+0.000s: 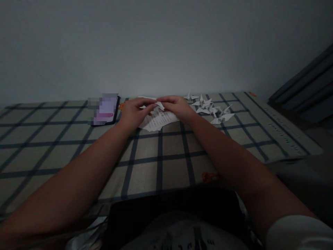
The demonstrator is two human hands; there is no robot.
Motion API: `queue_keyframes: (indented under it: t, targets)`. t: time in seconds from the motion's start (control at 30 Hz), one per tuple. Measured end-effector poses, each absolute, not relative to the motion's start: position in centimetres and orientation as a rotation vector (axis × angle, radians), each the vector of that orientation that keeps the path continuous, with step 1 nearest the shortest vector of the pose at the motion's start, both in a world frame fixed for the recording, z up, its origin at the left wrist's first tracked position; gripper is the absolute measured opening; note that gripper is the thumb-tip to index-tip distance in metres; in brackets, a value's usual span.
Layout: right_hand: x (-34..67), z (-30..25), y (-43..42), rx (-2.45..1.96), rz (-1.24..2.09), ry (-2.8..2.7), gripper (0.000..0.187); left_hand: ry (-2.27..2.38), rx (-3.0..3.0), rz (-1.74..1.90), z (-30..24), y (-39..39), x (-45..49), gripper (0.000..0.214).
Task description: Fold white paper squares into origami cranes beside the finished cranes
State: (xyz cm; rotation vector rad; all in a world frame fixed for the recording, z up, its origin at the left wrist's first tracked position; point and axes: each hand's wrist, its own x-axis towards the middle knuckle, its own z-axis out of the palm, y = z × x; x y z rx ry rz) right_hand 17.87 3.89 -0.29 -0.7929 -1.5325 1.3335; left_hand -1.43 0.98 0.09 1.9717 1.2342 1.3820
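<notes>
Both my hands meet over the far middle of the cloth-covered table. Between their fingertips is a small folded piece of white paper (159,104). My left hand (135,110) pinches it from the left with thumb and fingers. From the other side my right hand (178,107) grips it, fingers closed. Beneath the hands lie printed paper sheets (157,122), partly covered by them. Just right of my right hand, several folded white paper cranes (205,105) sit in a loose cluster. The exact shape of the folded piece is partly hidden by the fingers.
A phone (105,110) with a lit, partly blurred screen lies left of my left hand. The checked tablecloth (145,149) reaches to a pale wall (166,48) behind. A dark draped cloth (307,83) hangs at the right, beyond the table's edge.
</notes>
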Motion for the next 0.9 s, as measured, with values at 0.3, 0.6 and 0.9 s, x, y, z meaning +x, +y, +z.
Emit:
queue_keyframes:
  t: [0.3, 0.6, 0.9]
  targets:
    - [17.8, -0.8, 4.5, -0.806, 1.172, -1.654, 0.020, 1.325, 2.072, 1.439, -0.1, 0.8, -1.2, 0.021]
    - [17.8, -1.0, 4.5, -0.820, 1.056, -1.694, 0.024, 1.354, 1.910, 1.444, -0.7, 0.9, -0.7, 0.027]
    - [17.2, -2.1, 5.1, -0.671, 1.160, -1.606, 0.030, 1.265, 1.771, 1.432, -0.5, 0.8, -0.4, 0.043]
